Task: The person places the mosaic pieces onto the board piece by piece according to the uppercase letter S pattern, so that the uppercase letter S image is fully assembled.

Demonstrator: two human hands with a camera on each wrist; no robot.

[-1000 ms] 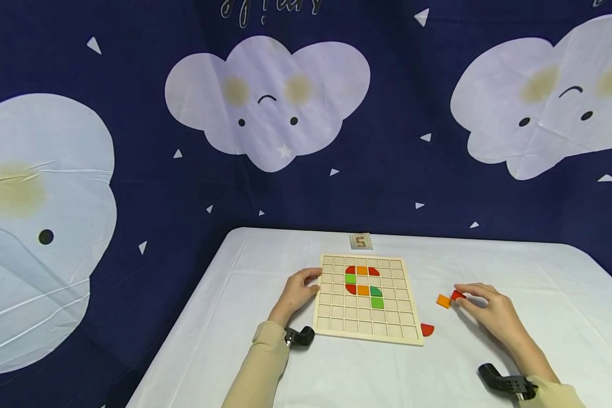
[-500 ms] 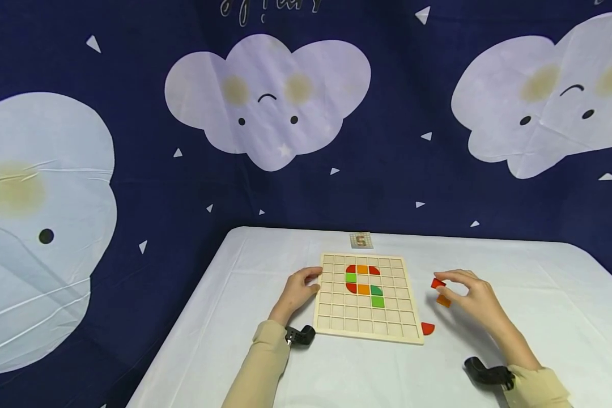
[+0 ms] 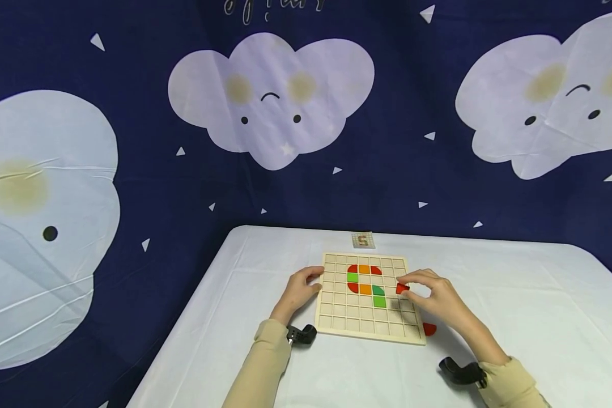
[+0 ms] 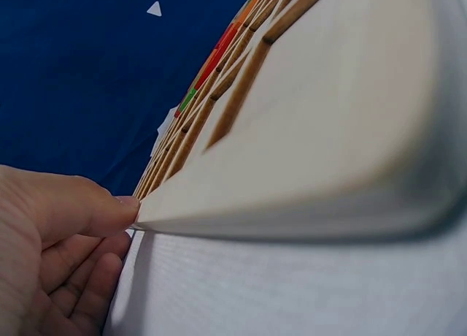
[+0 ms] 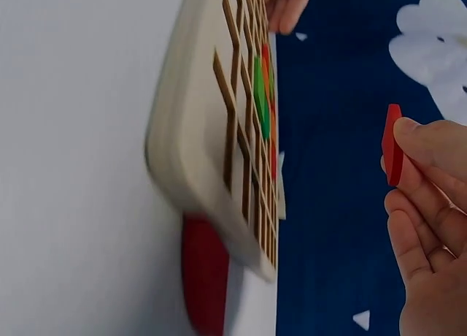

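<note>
A pale wooden grid board [image 3: 336,319] lies on the table. Several red, orange and green tiles [image 3: 365,289] sit in its cells in a curving pattern. At the board's left edge, my left hand [image 3: 297,292] holds the rim, thumb and fingers bent against it; the left wrist view shows the thumb [image 4: 109,208] on that edge. My right hand [image 3: 441,297] pinches a thin red tile [image 3: 402,288] between thumb and fingers, above the board's right side. The right wrist view shows this tile [image 5: 392,146] almost edge-on, so its outline is unclear.
A loose red rounded tile [image 3: 429,329] lies by the board's lower right corner. Beyond the board's far edge is a small pattern card [image 3: 363,240]. A white cloth [image 3: 224,340] covers the table, and a dark blue backdrop with clouds [image 3: 270,102] stands behind.
My right hand has lifted the red tile and carried it left, over the board's right side. The loose orange tile is now hidden behind that hand. My left hand stays at the board.
</note>
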